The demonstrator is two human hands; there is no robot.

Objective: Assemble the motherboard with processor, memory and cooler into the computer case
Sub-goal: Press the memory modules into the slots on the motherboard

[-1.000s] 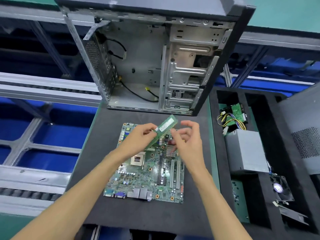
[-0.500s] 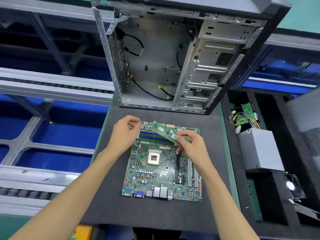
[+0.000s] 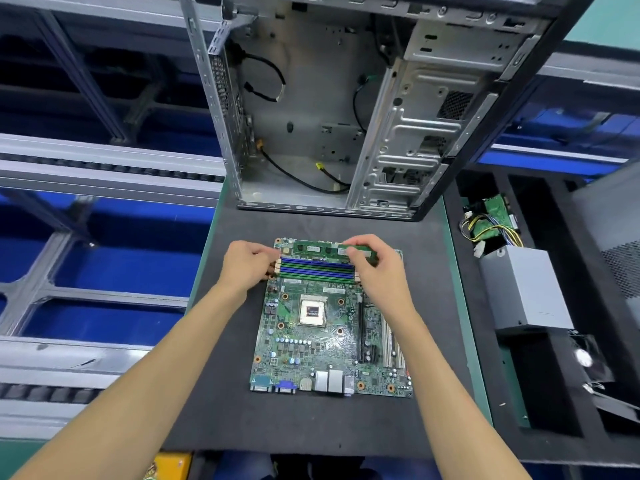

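Half a second before, the memory stick (image 3: 332,250) had been tilted above the board in the right hand (image 3: 375,268) alone; it now lay level along the far edge of the motherboard (image 3: 330,327), just beyond the blue and green memory slots (image 3: 317,270), and whether it touched them could not be told; the left hand (image 3: 247,263) had shifted from the board's far left corner to the left end of the slots.

The right hand pinched the right end of the stick, fingers curled over its top edge; the left hand's fingers were bent at the slot ends by the white latches (image 3: 277,266), but whether they held anything could not be told.

The motherboard lay flat on a dark foam mat (image 3: 311,424), its processor socket (image 3: 312,310) near the middle and its rear ports (image 3: 301,384) toward the person; beyond the mat the computer case (image 3: 346,109) stood open toward the camera, black cables (image 3: 304,178) loose inside it.

To the right, a black foam tray (image 3: 485,188) held a grey power supply (image 3: 523,289) with a bundle of yellow and black wires (image 3: 491,230) beyond it, and a small fan (image 3: 585,358) nearer the person.
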